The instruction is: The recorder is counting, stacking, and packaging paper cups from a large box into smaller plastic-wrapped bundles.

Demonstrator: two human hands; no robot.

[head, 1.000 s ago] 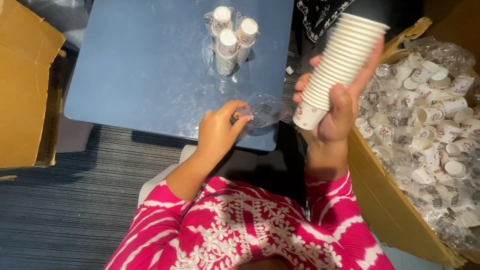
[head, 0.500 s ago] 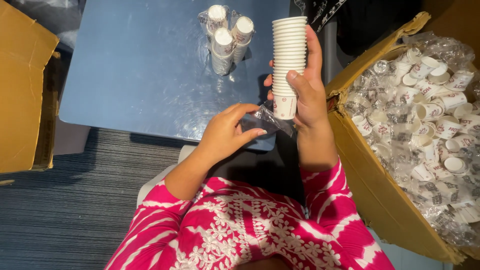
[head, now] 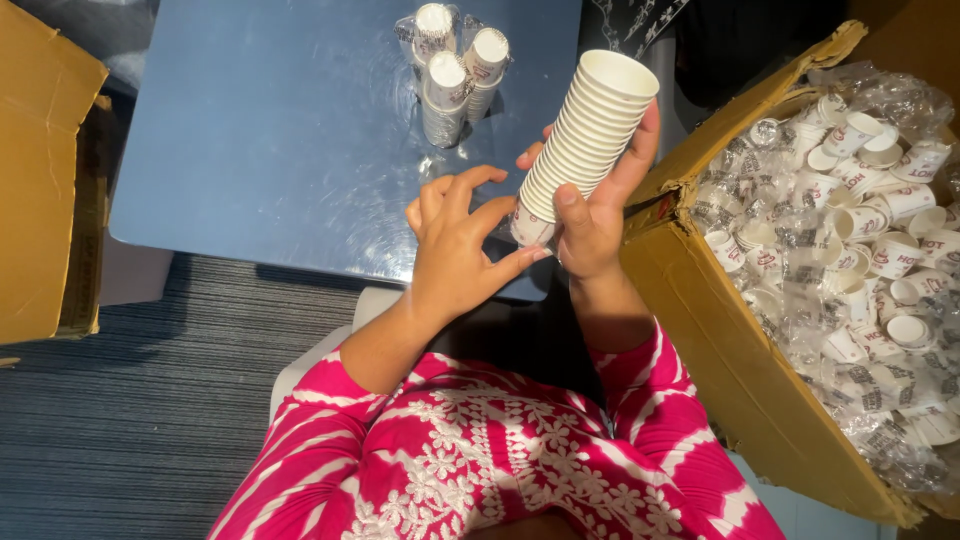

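Your right hand [head: 592, 222] is wrapped around a tall stack of white paper cups [head: 583, 142], thumb across the front near its base and fingers behind, so the stack leans with its open mouth up and away from you. Your left hand [head: 455, 243] grips nothing: its fingers are spread and curled, and its fingertips meet the bottom end of the stack just beside your right thumb. The stack hangs over the near edge of the blue table [head: 270, 140]. Farther back on that table, well apart from the stack, three shorter cup bundles in clear plastic wrap [head: 452, 68] stand upright together. To the right of the stack, just beside your right hand, an open cardboard box [head: 740, 330] holds loose cups in crumpled plastic [head: 860, 250]. Another cardboard box [head: 45, 170] sits at the table's left edge.
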